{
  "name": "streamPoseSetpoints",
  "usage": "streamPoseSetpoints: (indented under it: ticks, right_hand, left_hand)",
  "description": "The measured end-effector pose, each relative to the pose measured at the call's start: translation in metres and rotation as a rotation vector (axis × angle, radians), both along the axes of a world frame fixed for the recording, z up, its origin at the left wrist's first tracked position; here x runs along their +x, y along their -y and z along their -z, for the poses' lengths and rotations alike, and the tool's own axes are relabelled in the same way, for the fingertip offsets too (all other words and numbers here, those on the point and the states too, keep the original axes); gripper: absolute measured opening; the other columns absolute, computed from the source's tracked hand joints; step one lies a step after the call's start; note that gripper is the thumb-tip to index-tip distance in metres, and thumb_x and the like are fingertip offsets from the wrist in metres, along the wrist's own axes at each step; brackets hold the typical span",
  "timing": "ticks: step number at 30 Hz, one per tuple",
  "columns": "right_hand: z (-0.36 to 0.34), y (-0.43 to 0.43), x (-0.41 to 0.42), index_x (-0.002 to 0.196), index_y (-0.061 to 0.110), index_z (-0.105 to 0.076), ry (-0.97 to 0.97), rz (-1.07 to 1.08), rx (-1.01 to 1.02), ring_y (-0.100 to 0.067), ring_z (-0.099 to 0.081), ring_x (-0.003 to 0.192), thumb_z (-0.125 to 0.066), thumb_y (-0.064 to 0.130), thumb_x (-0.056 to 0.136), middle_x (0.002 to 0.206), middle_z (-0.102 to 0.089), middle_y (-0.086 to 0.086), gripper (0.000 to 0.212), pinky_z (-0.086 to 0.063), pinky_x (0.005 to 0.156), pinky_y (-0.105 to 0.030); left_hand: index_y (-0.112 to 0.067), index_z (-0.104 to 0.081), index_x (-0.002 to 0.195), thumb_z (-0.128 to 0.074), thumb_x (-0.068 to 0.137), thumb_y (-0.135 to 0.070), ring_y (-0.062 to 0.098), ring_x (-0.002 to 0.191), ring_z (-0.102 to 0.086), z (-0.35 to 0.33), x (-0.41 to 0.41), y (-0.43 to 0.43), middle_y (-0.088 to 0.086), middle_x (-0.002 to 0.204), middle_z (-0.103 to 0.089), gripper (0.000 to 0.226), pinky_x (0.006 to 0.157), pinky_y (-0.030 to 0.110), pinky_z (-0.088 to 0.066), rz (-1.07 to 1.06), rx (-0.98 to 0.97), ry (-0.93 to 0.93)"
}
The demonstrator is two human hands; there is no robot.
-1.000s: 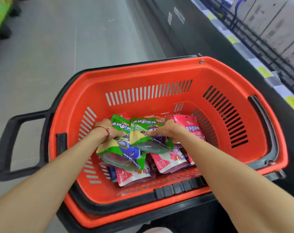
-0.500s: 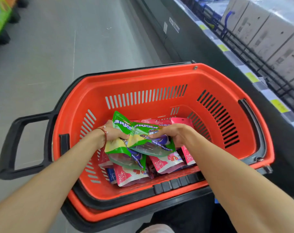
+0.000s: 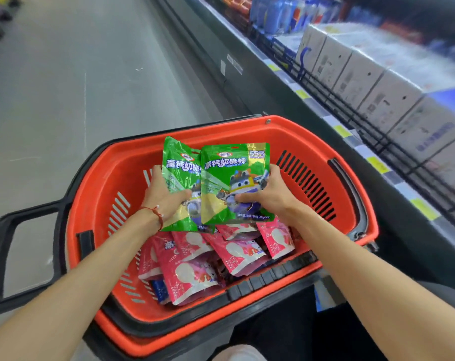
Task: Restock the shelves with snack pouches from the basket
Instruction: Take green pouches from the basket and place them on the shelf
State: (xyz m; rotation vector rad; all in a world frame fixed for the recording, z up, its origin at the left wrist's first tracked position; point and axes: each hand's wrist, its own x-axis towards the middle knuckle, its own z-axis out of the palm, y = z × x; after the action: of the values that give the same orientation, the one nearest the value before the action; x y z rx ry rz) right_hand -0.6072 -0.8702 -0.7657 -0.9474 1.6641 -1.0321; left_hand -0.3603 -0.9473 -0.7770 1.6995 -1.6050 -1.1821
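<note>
Over the red basket (image 3: 312, 142) I hold two green snack pouches upright, side by side. My left hand (image 3: 163, 196) grips the left green pouch (image 3: 176, 165) by its lower left. My right hand (image 3: 268, 194) grips the right green pouch (image 3: 234, 178), which overlaps the left one. Both pouches show a cartoon robot plane. Under them, several pink pouches (image 3: 195, 272) lie on the basket floor, with a blue pouch (image 3: 160, 290) half buried at the lower left.
The basket has a black pull handle (image 3: 10, 243) at the left. A dark chiller shelf (image 3: 377, 162) with yellow price tags runs along the right, stocked with white cartons (image 3: 377, 82). Grey aisle floor (image 3: 64, 87) stretches ahead and left.
Both hands have lifted the two green pouches up out of the basket and turned them upright. The view has tilted up toward the shelf.
</note>
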Motion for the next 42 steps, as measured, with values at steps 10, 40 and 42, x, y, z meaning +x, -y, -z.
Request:
streamPoseSetpoints:
  ticks: [10, 40, 42]
  right_hand:
    - [-0.082, -0.063, -0.066, 0.127, 0.021, -0.038, -0.304, 0.413, -0.476, -0.013, -0.069, 0.111, -0.096, 0.012, 0.064, 0.118, -0.068, 0.002, 0.086, -0.052, 0.105, -0.044]
    - [-0.272, -0.330, -0.396, 0.132, 0.012, -0.037, -0.669, 1.249, -0.681, -0.017, -0.062, 0.116, -0.096, 0.016, 0.065, 0.123, -0.061, 0.001, 0.090, -0.049, 0.105, -0.031]
    - [-0.283, -0.343, -0.416, 0.138, 0.012, -0.034, -0.674, 1.284, -0.682, -0.018, -0.060, 0.120, -0.095, 0.014, 0.066, 0.127, -0.060, 0.001, 0.094, -0.047, 0.108, -0.032]
  left_hand:
    - [-0.012, -0.037, 0.132, -0.079, 0.078, -0.016, 0.019, 0.104, -0.059, -0.075, -0.101, -0.002, -0.002, 0.114, -0.059, 0.068, 0.092, 0.030, -0.045, 0.200, -0.414, -0.272]
    - [-0.007, -0.042, 0.124, -0.076, 0.080, -0.006, -0.010, 0.077, -0.062, -0.238, -0.507, -0.179, -0.018, 0.095, -0.062, 0.056, 0.081, 0.019, -0.051, 0.614, -0.516, -0.801]
    - [-0.007, -0.041, 0.126, -0.075, 0.080, -0.005, -0.010, 0.076, -0.062, -0.243, -0.521, -0.186, -0.018, 0.094, -0.061, 0.056, 0.077, 0.013, -0.051, 0.624, -0.526, -0.817]
